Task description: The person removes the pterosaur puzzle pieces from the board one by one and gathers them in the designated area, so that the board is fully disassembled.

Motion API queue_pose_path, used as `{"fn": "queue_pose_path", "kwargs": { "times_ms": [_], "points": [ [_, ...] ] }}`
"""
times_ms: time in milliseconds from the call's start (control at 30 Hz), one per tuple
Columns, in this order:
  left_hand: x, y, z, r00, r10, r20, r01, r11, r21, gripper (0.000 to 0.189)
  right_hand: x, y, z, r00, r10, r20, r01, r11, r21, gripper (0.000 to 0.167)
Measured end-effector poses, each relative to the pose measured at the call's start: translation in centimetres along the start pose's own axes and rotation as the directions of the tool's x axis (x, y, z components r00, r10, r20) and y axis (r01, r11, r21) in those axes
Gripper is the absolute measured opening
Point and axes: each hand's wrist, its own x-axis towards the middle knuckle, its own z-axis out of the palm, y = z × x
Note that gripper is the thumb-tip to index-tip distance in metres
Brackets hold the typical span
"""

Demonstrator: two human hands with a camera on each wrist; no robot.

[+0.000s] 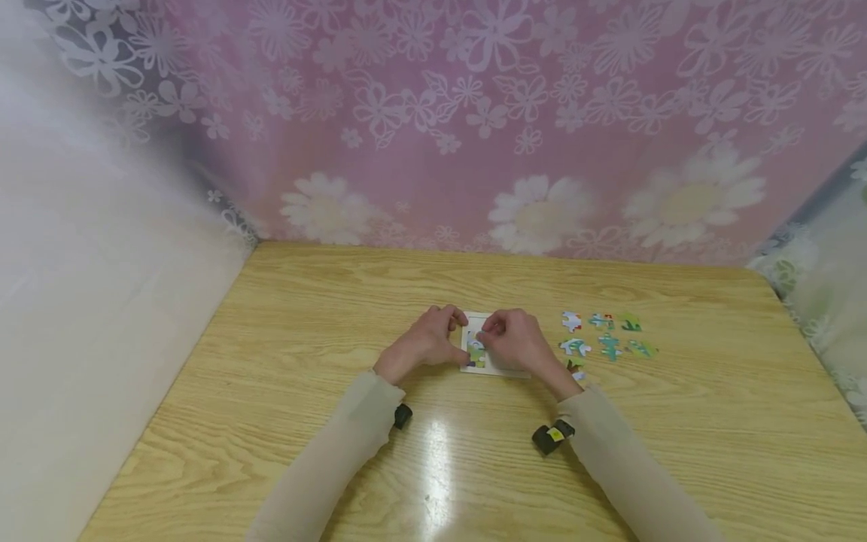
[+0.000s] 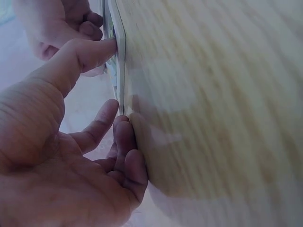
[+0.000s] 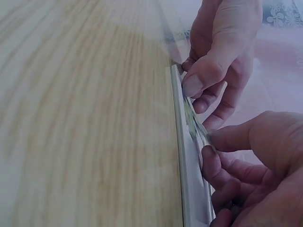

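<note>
A white-rimmed puzzle tray (image 1: pixel 497 370) lies on the table between the hands, with some green and purple pieces fitted along its left side. My left hand (image 1: pixel 428 336) holds the tray's left side, thumb at the lower part and fingertips at the upper corner. In the left wrist view its thumb (image 2: pixel 97 53) rests on the tray edge (image 2: pixel 121 61). My right hand (image 1: pixel 516 339) pinches a puzzle piece (image 3: pixel 202 131) between thumb and index finger. That piece is tilted over the tray, one end close to the fitted pieces, and partly hidden by the fingers.
Several loose jigsaw pieces (image 1: pixel 609 345) lie in rough rows right of the tray. One brown and white piece (image 1: pixel 575 369) sits near the right wrist. A pink flowered curtain (image 1: pixel 433 165) hangs behind the table's far edge, and a white sheet (image 1: pixel 115 263) stands at the left.
</note>
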Motion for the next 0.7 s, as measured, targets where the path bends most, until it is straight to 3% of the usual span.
{"fn": "queue_pose_path", "kwargs": {
  "times_ms": [233,467,700],
  "points": [
    [0.0,-0.1,0.0,1.0,0.004,-0.006,-0.004,1.0,0.013,0.06,0.0,0.1,0.1,1.0,0.027,-0.002,-0.027,0.999,0.041,0.018],
    [0.0,-0.3,0.0,1.0,0.022,0.02,-0.022,1.0,-0.013,0.063,-0.5,0.9,-0.4,0.999,-0.018,-0.043,0.022,0.994,0.108,0.018],
    [0.2,-1.3,-0.4,0.996,0.08,0.04,-0.078,0.996,-0.034,0.062,-1.1,1.7,-1.7,0.998,-0.044,-0.052,0.053,0.98,0.191,0.022]
  ]
}}
